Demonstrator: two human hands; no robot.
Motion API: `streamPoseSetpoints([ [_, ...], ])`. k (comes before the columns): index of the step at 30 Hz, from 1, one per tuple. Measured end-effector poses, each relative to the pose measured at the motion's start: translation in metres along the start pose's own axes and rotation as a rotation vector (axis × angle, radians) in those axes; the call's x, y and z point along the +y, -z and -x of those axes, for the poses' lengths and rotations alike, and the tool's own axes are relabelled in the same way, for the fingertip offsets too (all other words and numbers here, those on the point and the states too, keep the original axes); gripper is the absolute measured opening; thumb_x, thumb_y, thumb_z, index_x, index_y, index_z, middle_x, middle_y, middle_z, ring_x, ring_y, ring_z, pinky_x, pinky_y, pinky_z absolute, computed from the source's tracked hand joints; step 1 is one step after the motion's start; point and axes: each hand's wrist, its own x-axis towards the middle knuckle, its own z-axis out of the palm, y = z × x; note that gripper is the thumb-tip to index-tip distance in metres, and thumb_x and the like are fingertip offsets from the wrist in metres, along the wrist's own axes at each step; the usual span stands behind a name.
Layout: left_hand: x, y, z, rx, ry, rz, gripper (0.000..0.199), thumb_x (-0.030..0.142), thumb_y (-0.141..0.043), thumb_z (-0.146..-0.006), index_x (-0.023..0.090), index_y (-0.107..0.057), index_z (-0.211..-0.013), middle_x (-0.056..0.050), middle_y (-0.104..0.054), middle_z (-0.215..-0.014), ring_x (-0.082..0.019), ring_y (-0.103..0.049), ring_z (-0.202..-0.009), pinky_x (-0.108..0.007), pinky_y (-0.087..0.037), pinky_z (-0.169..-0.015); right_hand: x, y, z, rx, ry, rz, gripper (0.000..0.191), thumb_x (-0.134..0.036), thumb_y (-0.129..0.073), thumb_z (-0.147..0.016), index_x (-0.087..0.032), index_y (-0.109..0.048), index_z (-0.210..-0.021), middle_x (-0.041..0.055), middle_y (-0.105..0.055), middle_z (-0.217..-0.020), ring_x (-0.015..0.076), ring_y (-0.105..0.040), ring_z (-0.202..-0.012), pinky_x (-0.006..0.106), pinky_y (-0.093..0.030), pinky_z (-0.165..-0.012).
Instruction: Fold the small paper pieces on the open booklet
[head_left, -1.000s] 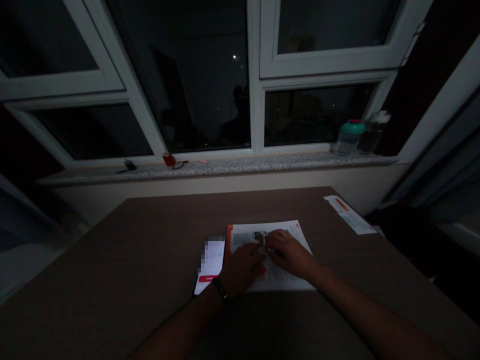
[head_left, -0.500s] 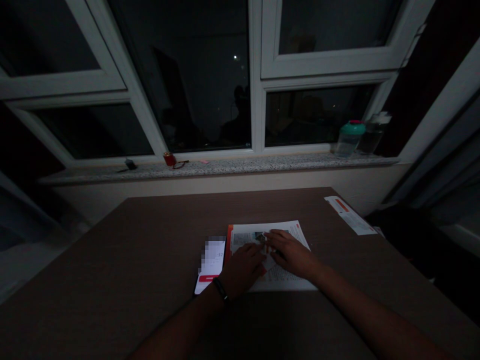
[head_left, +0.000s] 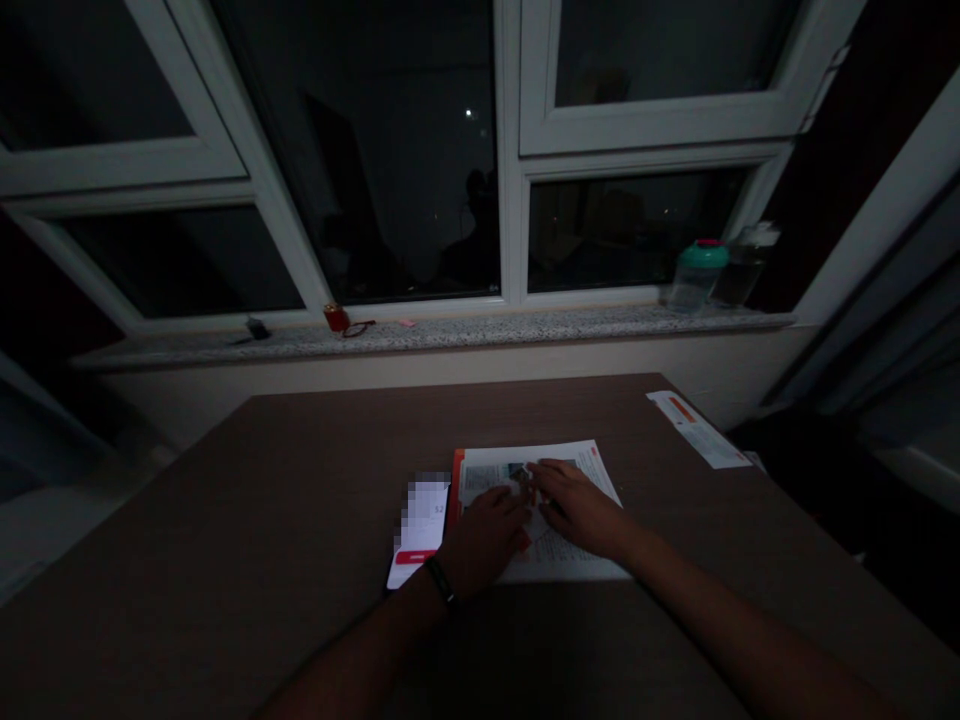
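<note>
A printed sheet or booklet [head_left: 562, 570] with an orange left edge lies on the brown table. Over its left part is my left hand [head_left: 484, 535], with a black band on the wrist and the fingers bent together. My right hand [head_left: 577, 505] rests over the page's right part, its fingertips close to those of my left hand. Between the fingertips is something small, white and reddish, too dim to make out. A lit phone [head_left: 424, 520] lies just left of the page, beside my left wrist.
Another paper strip [head_left: 697, 430] lies at the table's [head_left: 337, 450] right edge. On the stone windowsill [head_left: 480, 330] stand a green-lidded shaker [head_left: 697, 275], a clear bottle [head_left: 745, 265], a small red object [head_left: 335, 318] and a small dark item [head_left: 257, 328].
The view has shifted very slightly. Both hands stay over the page, with only a slight change at the fingertips.
</note>
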Motion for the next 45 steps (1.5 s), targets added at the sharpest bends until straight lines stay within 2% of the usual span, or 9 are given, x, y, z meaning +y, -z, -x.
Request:
streamPoseSetpoints([
  [6, -0.0030, -0.0042, 0.0007, 0.000, -0.006, 0.003, 0.039, 0.014, -0.058, -0.092, 0.022, -0.051, -0.130, -0.005, -0.054, -0.139, -0.028, -0.041, -0.132, -0.046, -0.039, -0.108, 0.0020, -0.0020, 0.0015, 0.027, -0.028, -0.032, 0.065, -0.011, -0.053, -0.082, -0.015, -0.038, -0.145, 0.0167, -0.047, -0.142, 0.0268, -0.037, -0.136, 0.047, -0.036, -0.110],
  [11, -0.0027, -0.0038, 0.0006, -0.001, -0.009, 0.002, 0.042, 0.015, -0.059, -0.092, 0.021, -0.050, -0.132, -0.006, -0.055, -0.137, -0.027, -0.041, -0.132, -0.044, -0.040, -0.107, 0.0022, -0.0007, 0.0000, 0.002, -0.002, -0.023, 0.063, -0.010, -0.053, -0.081, -0.017, -0.041, -0.143, 0.0157, -0.046, -0.143, 0.0273, -0.036, -0.137, 0.049, -0.034, -0.110],
  [17, -0.0005, -0.0005, -0.0007, -0.017, 0.000, -0.003, 0.035, 0.014, -0.059, -0.091, 0.023, -0.055, -0.125, -0.004, -0.055, -0.137, -0.027, -0.044, -0.131, -0.045, -0.040, -0.107, 0.0017, 0.0015, -0.0011, -0.014, 0.011, -0.022, 0.063, -0.010, -0.053, -0.082, -0.016, -0.041, -0.144, 0.0166, -0.047, -0.142, 0.0277, -0.036, -0.136, 0.048, -0.036, -0.110],
  [20, 0.0005, 0.0007, -0.0012, -0.021, 0.001, -0.007, 0.039, 0.013, -0.060, -0.091, 0.023, -0.053, -0.128, -0.005, -0.055, -0.137, -0.027, -0.045, -0.130, -0.045, -0.040, -0.106, 0.0011, 0.0019, -0.0007, -0.013, 0.014, -0.018, 0.064, -0.011, -0.053, -0.083, -0.018, -0.039, -0.145, 0.0154, -0.047, -0.143, 0.0281, -0.035, -0.137, 0.050, -0.035, -0.110],
  [28, 0.0003, 0.0014, -0.0010, 0.011, -0.052, -0.032, 0.045, 0.012, -0.054, -0.093, 0.024, -0.046, -0.136, -0.006, -0.054, -0.137, -0.026, -0.045, -0.128, -0.043, -0.041, -0.105, 0.0023, 0.0004, -0.0017, -0.006, 0.028, 0.014, 0.058, -0.013, -0.054, -0.085, -0.021, -0.045, -0.141, 0.0119, -0.049, -0.143, 0.0284, -0.035, -0.137, 0.052, -0.034, -0.110],
  [36, -0.0020, -0.0016, -0.0008, 0.016, -0.059, -0.062, 0.044, 0.011, -0.056, -0.092, 0.022, -0.048, -0.135, -0.006, -0.054, -0.137, -0.026, -0.043, -0.129, -0.042, -0.040, -0.106, 0.0026, 0.0030, -0.0067, 0.139, -0.055, 0.045, 0.033, -0.018, -0.051, -0.090, -0.018, -0.059, -0.122, 0.0113, -0.059, -0.129, 0.0265, -0.044, -0.126, 0.048, -0.039, -0.107],
  [45, -0.0024, -0.0042, -0.0013, 0.020, -0.056, -0.078, 0.044, 0.012, -0.056, -0.092, 0.021, -0.048, -0.134, -0.004, -0.054, -0.137, -0.027, -0.044, -0.128, -0.041, -0.040, -0.106, 0.0017, 0.0009, -0.0055, 0.077, 0.015, 0.019, 0.033, -0.015, -0.054, -0.086, -0.018, -0.061, -0.118, 0.0109, -0.058, -0.132, 0.0263, -0.043, -0.128, 0.046, -0.040, -0.107],
])
